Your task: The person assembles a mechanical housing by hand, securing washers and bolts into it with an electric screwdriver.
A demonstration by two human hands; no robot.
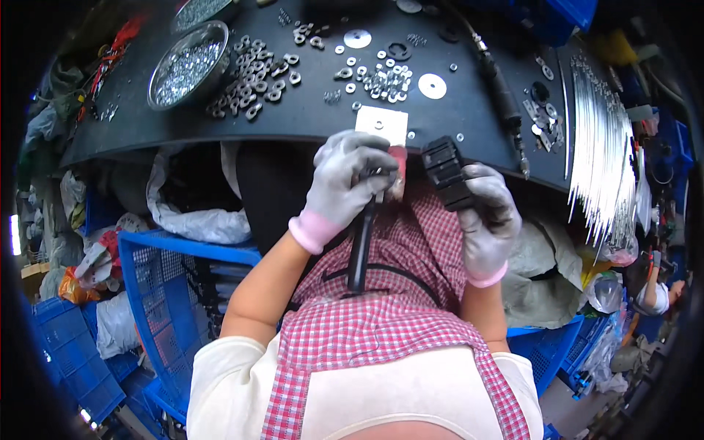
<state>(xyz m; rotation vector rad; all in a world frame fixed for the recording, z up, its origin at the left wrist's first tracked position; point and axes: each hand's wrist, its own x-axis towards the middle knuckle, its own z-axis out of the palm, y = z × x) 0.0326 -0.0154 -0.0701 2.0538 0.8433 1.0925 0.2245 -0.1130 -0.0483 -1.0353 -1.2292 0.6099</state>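
My left hand (339,183), in a grey glove with a pink cuff, is closed just off the table's front edge. Its fingers pinch the upper end of a long black bar-shaped part (359,253), which hangs down over my apron; the gripped end is partly hidden. On the right, my right hand (490,220), gloved alike, grips a black ribbed block (446,173) by its lower side. The block is tilted and apart from the left hand. Between the hands, a white square plate (383,123) with a small ring on it lies at the edge, above a red piece (398,167).
Metal eyelet-shaped parts (257,73) and small nuts or rings (389,82) are heaped on the dark table (176,125). A metal bowl (192,64) of small parts stands left. At right lie a black air tool (499,84) and thin metal rods (601,147). Blue crates (165,293) flank me.
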